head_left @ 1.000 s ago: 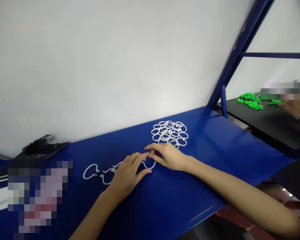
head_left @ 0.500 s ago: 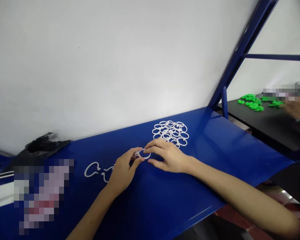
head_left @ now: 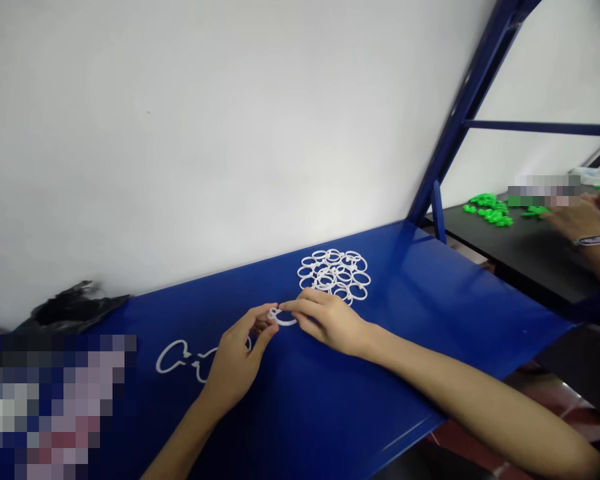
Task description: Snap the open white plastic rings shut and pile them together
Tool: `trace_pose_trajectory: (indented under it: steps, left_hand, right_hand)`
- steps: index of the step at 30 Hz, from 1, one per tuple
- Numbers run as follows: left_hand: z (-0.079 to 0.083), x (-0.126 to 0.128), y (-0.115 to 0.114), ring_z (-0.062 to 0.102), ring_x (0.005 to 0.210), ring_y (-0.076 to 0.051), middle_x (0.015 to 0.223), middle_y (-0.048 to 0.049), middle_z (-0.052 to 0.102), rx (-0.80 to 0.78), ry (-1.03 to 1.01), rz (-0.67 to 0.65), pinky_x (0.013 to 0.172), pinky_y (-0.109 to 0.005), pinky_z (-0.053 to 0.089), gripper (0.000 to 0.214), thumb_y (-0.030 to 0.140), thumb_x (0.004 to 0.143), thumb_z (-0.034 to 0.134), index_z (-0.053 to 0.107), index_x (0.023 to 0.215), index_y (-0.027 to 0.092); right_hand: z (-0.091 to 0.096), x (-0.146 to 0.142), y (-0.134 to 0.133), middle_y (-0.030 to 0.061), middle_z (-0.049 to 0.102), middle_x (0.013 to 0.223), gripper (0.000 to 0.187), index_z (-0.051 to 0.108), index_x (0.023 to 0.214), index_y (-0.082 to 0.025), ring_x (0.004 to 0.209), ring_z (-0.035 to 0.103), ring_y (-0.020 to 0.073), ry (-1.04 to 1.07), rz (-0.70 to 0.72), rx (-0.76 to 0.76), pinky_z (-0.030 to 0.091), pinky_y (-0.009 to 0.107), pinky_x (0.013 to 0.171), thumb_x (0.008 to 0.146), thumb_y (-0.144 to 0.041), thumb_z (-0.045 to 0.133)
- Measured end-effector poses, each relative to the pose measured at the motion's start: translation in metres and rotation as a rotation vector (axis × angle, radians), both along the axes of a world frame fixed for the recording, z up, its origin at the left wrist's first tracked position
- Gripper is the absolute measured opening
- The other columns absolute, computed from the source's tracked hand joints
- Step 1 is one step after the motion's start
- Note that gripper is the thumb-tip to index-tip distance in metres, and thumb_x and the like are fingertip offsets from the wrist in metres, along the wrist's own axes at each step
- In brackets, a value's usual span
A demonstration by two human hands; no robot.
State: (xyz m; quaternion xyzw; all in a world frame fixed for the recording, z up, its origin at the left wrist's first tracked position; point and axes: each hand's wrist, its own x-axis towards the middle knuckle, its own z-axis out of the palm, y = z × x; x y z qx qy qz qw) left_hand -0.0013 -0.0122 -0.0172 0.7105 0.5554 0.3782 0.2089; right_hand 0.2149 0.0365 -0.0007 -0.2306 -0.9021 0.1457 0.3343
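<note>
A white plastic ring (head_left: 286, 323) with a small clasp is held between both hands above the blue table. My left hand (head_left: 240, 353) pinches it at the clasp end with thumb and fingers. On the ring's other side, my right hand (head_left: 335, 323) grips it, and its fingertips cover part of the ring. Left of my left hand lies an open white ring (head_left: 163, 357) with its gap facing right. Beside it, more open ring (head_left: 200, 375) shows, partly hidden behind my left hand. Beyond my right hand a flat cluster of closed white rings (head_left: 326, 279) lies overlapping.
The blue table (head_left: 330, 413) meets a white wall (head_left: 230, 133) at the back. A black plastic bag (head_left: 80, 310) lies at the left. At right, past a blue metal frame (head_left: 445, 160), a co-worker's hand (head_left: 580, 217) is near green pieces (head_left: 495, 212) on a black table.
My right hand has closed in on the ring, its fingers now covering more of it. The view has shifted slightly, bringing more of the co-worker's hands into sight.
</note>
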Motion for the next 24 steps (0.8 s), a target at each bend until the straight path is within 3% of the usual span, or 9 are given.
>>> trace_pose_trajectory:
  steps: [6, 11, 18, 21, 24]
  left_hand:
    - [-0.003, -0.003, -0.001, 0.067, 0.082, -0.014, 0.094, 0.0003, 0.072, 0.407, 0.228, -0.088, 0.079, -0.027, 0.05, 0.02, 0.026, 0.098, 0.05, 0.064, 0.111, 0.025]
    - [0.002, -0.002, -0.002, 0.063, 0.075, -0.013, 0.082, 0.0015, 0.07, 0.549, 0.333, -0.145, 0.075, -0.028, 0.044, 0.019, 0.013, 0.097, 0.049, 0.064, 0.089, 0.022]
    - [-0.002, -0.002, -0.001, 0.062, 0.072, -0.014, 0.079, 0.002, 0.07, 0.56, 0.378, -0.142, 0.074, -0.03, 0.041, 0.021, 0.011, 0.097, 0.047, 0.061, 0.084, 0.021]
    - [-0.003, -0.004, 0.002, 0.064, 0.077, -0.017, 0.087, -0.0009, 0.072, 0.496, 0.479, -0.052, 0.076, -0.032, 0.043, 0.013, 0.026, 0.097, 0.051, 0.063, 0.094, 0.021]
    - [0.003, -0.011, 0.004, 0.065, 0.089, -0.023, 0.1, -0.0051, 0.072, 0.313, 0.654, 0.081, 0.08, -0.037, 0.044, 0.021, 0.034, 0.095, 0.051, 0.064, 0.104, 0.021]
  right_hand:
    - [0.001, -0.001, 0.001, 0.0064, 0.063, 0.092, 0.018, 0.063, 0.107, -0.015, 0.079, 0.061, 0.0147, 0.031, 0.047, -0.106, 0.052, 0.027, 0.072, 0.099, -0.017, 0.047]
    - [0.002, -0.003, -0.001, 0.0049, 0.067, 0.089, 0.014, 0.063, 0.097, -0.016, 0.081, 0.064, 0.014, 0.051, 0.134, -0.214, 0.053, 0.026, 0.073, 0.098, -0.017, 0.05]
    - [0.003, -0.005, -0.003, 0.0051, 0.067, 0.09, 0.017, 0.064, 0.098, -0.015, 0.081, 0.064, 0.0134, 0.004, 0.185, -0.241, 0.054, 0.027, 0.075, 0.1, -0.018, 0.047]
    - [0.0, -0.002, 0.0, 0.0069, 0.066, 0.094, 0.021, 0.064, 0.103, -0.015, 0.085, 0.063, 0.0144, -0.035, 0.124, -0.157, 0.053, 0.028, 0.077, 0.102, -0.019, 0.044]
    - [0.001, 0.005, 0.008, 0.0095, 0.062, 0.107, 0.022, 0.065, 0.108, -0.016, 0.086, 0.063, 0.0144, -0.079, -0.016, -0.081, 0.053, 0.028, 0.077, 0.101, -0.017, 0.044]
